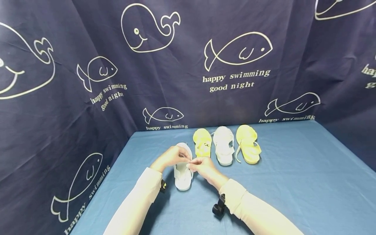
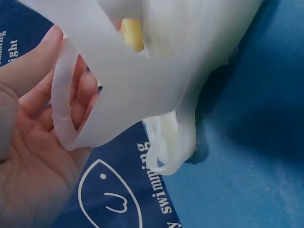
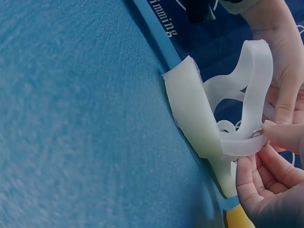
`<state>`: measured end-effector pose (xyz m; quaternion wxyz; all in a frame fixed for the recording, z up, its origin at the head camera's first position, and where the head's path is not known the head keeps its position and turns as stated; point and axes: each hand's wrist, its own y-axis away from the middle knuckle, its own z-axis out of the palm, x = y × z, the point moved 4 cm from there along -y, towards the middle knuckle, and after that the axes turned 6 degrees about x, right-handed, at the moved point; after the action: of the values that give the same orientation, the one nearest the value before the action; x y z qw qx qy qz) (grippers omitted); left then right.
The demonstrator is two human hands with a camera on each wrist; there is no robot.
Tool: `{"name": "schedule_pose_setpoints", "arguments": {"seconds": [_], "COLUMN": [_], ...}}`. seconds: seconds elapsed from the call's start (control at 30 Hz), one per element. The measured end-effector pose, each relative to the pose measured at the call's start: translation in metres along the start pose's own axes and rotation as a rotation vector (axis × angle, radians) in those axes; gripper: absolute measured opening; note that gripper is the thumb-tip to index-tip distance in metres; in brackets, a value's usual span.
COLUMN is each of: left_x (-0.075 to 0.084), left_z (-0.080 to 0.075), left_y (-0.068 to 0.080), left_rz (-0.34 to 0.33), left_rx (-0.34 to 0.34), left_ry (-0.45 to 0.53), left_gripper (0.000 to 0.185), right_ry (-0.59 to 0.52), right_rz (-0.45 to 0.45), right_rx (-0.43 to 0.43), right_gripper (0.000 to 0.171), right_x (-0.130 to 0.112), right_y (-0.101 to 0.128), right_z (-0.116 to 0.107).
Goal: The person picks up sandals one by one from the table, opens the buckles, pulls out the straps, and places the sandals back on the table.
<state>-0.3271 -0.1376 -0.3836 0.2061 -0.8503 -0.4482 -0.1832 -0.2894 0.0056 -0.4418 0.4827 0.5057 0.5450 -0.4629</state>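
A white sandal [image 1: 182, 183] with jelly-like straps stands on the blue table, with both hands meeting over its strap. In the right wrist view my right hand [image 3: 270, 183] pinches the end of the ankle strap [image 3: 240, 146] between thumb and fingers, beside a small metal buckle [image 3: 256, 134]. My left hand [image 1: 174, 156] holds the strap from the other side. The left wrist view shows the left thumb [image 2: 45, 54] at the strap loop [image 2: 61, 95], its fingers curled behind it and partly hidden by the straps.
To the right of the held sandal, a yellow sandal [image 1: 202, 138], another white sandal [image 1: 224, 159] and a second yellow sandal [image 1: 251, 157] stand in a row. A loose strap hangs beside the rightmost one. A dark blue printed curtain [image 1: 188, 65] rises behind the blue table [image 1: 293, 182].
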Motion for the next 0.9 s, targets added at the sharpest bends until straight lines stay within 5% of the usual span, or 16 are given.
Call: {"name": "schedule_pose_setpoints", "arguments": {"seconds": [0.27, 0.9], "left_x": [0.000, -0.016], "left_z": [-0.006, 0.000], "left_y": [0.003, 0.005], "left_rz": [-0.031, -0.056], "left_rx": [-0.095, -0.032], "left_ry": [-0.080, 0.009], "left_gripper": [0.005, 0.007], "right_ry": [-0.008, -0.024], "right_rz": [-0.005, -0.011], "right_rx": [0.018, 0.070], "right_gripper": [0.017, 0.014], "right_x": [0.000, 0.002], "right_y": [0.002, 0.004], "right_z": [0.004, 0.004]}}
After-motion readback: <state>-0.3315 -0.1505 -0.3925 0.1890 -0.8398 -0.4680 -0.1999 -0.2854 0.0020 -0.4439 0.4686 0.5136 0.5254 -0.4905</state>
